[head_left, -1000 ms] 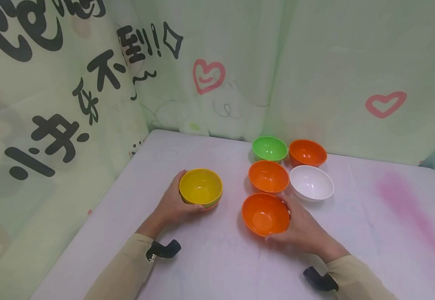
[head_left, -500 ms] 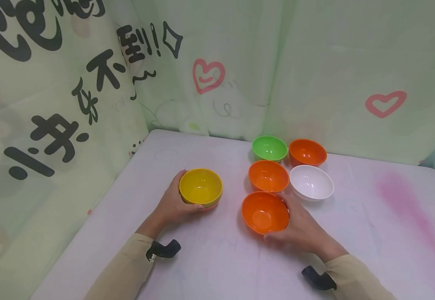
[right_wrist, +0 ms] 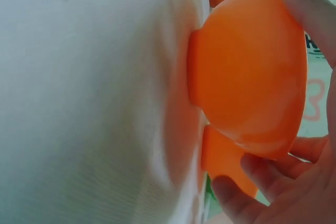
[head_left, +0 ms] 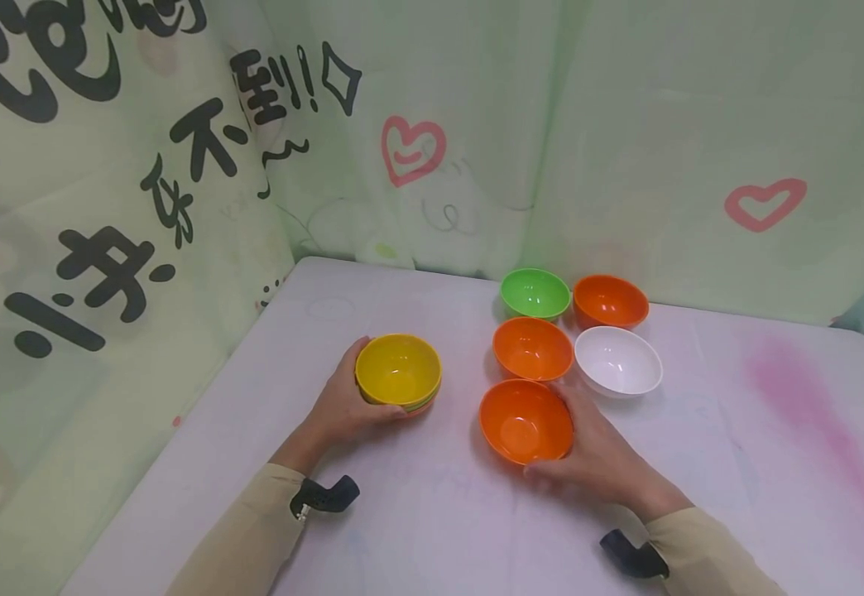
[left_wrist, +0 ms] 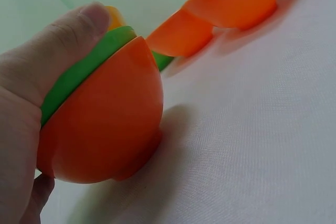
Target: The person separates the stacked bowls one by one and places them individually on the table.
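Observation:
In the head view my left hand (head_left: 350, 401) grips a stack of nested bowls from its left side, thumb at the near rim. A yellow bowl (head_left: 398, 370) is on top; the left wrist view shows a green bowl (left_wrist: 79, 72) below it and an orange bowl (left_wrist: 107, 119) at the bottom. My right hand (head_left: 596, 455) holds another orange bowl (head_left: 525, 422) by its right side, thumb near and fingers at the far side. That bowl's far rim meets or overlaps the orange bowl (head_left: 532, 349) behind it. Its foot is close to the tabletop in the right wrist view.
A green bowl (head_left: 535, 295) and an orange bowl (head_left: 611, 302) stand at the table's back edge. A white bowl (head_left: 618, 362) sits beside the middle orange one. The white tabletop (head_left: 708, 463) has a pink smear at right. Printed cloth walls (head_left: 626, 124) rise behind and to the left.
The right hand and its orange bowl have shifted very slightly away from me, toward the orange bowl behind. The left hand and its stack look unmoved.

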The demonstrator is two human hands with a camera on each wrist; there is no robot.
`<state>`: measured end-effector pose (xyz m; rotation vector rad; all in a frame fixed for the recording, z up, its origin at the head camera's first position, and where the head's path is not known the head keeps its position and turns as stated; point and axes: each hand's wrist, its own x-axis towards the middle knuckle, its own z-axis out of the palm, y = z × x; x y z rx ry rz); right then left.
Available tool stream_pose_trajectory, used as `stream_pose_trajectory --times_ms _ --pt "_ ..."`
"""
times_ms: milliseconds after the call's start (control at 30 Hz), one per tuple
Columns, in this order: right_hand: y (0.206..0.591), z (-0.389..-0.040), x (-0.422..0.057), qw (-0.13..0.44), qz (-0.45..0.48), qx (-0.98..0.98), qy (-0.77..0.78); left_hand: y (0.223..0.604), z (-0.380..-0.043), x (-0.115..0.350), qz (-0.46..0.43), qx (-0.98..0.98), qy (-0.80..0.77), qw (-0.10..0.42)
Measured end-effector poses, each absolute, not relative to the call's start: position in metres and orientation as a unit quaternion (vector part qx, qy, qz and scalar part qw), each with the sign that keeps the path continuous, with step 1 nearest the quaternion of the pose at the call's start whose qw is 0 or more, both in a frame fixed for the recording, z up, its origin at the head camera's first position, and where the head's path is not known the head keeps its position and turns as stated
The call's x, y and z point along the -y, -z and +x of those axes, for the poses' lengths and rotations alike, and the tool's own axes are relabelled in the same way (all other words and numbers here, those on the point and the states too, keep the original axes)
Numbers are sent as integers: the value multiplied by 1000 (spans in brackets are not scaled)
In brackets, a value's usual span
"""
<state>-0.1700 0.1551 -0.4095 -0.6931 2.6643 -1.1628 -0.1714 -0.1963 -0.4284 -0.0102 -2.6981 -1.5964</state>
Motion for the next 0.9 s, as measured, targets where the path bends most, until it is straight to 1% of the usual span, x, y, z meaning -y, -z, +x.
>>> stream_pose_trajectory --times_ms 267,533,633,800,900 --pt "401 -172 -158 54 -235 -897 371 426 -170 197 -3 859 513 -2" --pt "379 -175 -145 69 -222 -899 371 426 -169 199 -7 856 518 -7" --pt "375 -178 -137 67 -228 -896 375 427 -171 200 -7 853 521 -15" --pt "368 -184 -120 66 -232 -900 362 428 -172 202 -11 849 527 -21" --pt "364 -189 -107 81 -226 -903 355 428 -172 201 -9 852 524 -22"
